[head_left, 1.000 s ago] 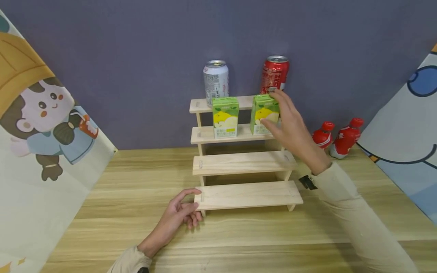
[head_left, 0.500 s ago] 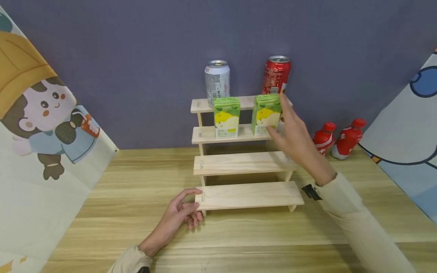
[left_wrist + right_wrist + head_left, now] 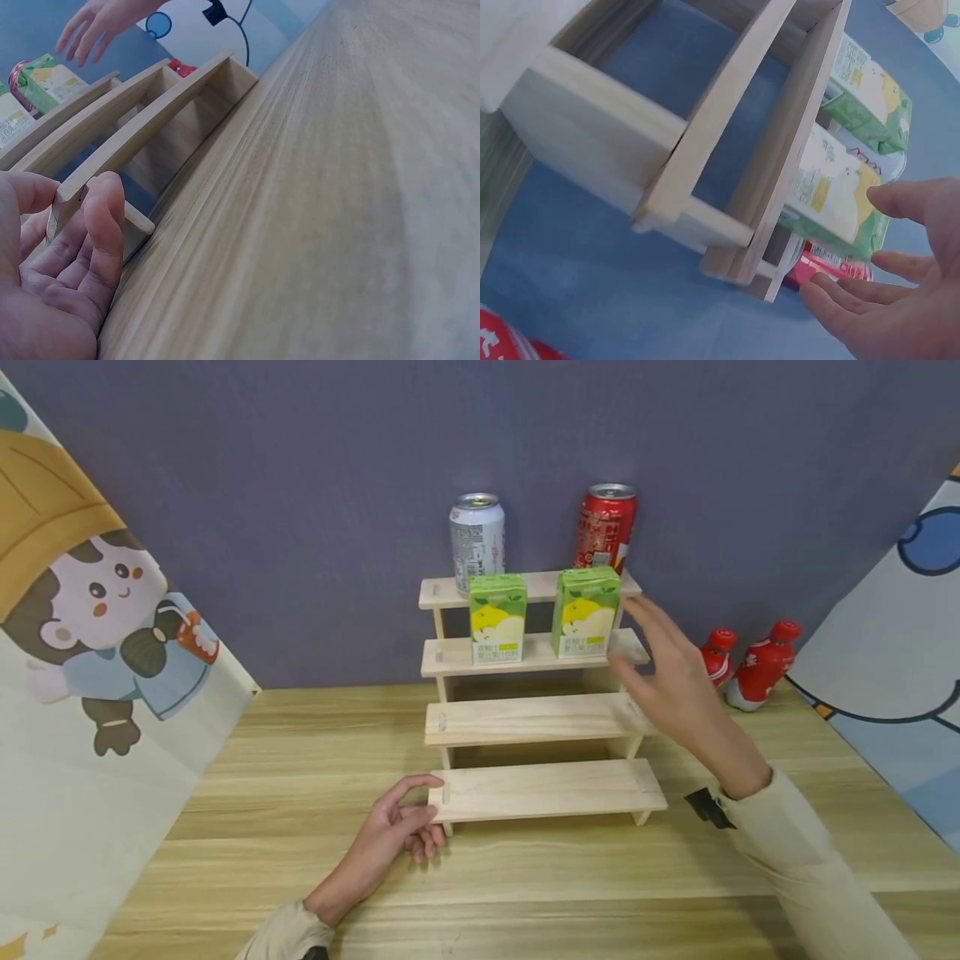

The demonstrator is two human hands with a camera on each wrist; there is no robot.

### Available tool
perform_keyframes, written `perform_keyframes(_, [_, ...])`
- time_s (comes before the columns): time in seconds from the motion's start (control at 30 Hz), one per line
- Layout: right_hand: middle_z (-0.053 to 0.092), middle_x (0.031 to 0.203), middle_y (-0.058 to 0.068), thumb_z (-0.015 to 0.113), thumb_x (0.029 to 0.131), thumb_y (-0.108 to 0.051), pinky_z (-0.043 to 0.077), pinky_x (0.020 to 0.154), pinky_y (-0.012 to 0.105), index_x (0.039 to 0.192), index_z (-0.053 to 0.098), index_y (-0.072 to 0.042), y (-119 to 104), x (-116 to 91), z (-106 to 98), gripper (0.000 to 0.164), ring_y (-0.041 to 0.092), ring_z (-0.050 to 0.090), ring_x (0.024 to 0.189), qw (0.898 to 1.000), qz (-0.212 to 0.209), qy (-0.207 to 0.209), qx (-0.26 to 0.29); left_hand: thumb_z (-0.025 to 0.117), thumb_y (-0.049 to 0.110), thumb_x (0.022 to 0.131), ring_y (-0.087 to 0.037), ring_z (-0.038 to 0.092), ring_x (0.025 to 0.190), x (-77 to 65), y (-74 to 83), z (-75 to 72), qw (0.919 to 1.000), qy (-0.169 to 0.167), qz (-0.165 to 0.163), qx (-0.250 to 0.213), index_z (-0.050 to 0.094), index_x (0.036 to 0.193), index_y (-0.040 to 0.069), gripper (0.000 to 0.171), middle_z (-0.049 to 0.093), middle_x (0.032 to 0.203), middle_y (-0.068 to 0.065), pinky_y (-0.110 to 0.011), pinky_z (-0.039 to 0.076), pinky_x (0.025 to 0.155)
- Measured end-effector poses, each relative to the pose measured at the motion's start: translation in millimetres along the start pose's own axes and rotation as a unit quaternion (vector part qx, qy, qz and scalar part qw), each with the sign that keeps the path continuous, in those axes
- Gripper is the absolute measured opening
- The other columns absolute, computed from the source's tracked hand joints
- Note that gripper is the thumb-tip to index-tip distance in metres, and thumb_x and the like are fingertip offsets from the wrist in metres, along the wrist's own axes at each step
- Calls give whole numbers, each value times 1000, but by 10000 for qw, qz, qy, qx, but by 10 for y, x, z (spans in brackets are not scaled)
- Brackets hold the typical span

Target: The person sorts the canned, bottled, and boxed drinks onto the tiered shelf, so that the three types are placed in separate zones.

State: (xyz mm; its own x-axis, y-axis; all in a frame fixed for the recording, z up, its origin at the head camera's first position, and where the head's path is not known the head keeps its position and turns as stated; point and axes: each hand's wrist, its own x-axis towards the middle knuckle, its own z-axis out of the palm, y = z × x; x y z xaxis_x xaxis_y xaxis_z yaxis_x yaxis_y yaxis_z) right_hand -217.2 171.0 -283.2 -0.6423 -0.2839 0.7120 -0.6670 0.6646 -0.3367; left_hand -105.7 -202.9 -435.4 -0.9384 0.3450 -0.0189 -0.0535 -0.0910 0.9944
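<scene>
A wooden step rack [image 3: 540, 789] stands on the table, its lowest board pinched at the left end between my left hand's [image 3: 390, 827] thumb and index finger. My right hand [image 3: 675, 685] hovers just right of the right juice box [image 3: 585, 614], fingers apart and holding nothing. That green-and-yellow carton is upright on the third board, level with a matching left juice box [image 3: 498, 620]. Behind them on the top board are a white can [image 3: 477, 539] and a red can [image 3: 604, 527]. The right wrist view shows a gap between my right fingers [image 3: 907, 266] and the carton.
Two red-capped bottles, a nearer bottle [image 3: 717, 658] and a farther bottle [image 3: 763, 667], stand on the wood-grain table [image 3: 315, 760] right of the rack. A dark blue wall [image 3: 300, 527] rises close behind the rack. Cartoon panels flank both sides.
My right hand has come away from the right juice box, moving right and down. The carton stays on the third board. My left hand has kept its place on the rack.
</scene>
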Motion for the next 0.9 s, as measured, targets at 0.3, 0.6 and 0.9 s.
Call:
perform_keyframes(0.3, [45, 149, 20, 73, 89, -5, 40, 105, 62, 140, 52, -2, 190, -117, -82, 55, 41, 45, 134, 9993, 285, 187, -148, 56, 21, 103, -14, 63, 62, 2, 4, -8, 10000, -26, -35, -19, 40, 144, 7, 46, 71, 79, -9, -22, 51, 52])
perform_keyframes(0.6, [47, 143, 27, 73, 86, 1, 31, 111, 62, 137, 51, 3, 526, -225, -161, 56, 47, 39, 134, 9975, 484, 375, -359, 56, 21, 103, -15, 64, 64, 32, -15, 16, 9999, -113, 9, 19, 41, 144, 9, 46, 71, 81, -11, -23, 52, 53])
perform_keyframes(0.9, [42, 147, 27, 68, 90, -3, 24, 115, 61, 140, 47, 5, 814, -253, -166, 55, 45, 32, 139, 9922, 1122, 393, -376, 56, 19, 103, -16, 63, 64, 24, -15, -30, 10000, -61, 12, 44, 41, 144, 8, 45, 71, 80, -12, -23, 53, 53])
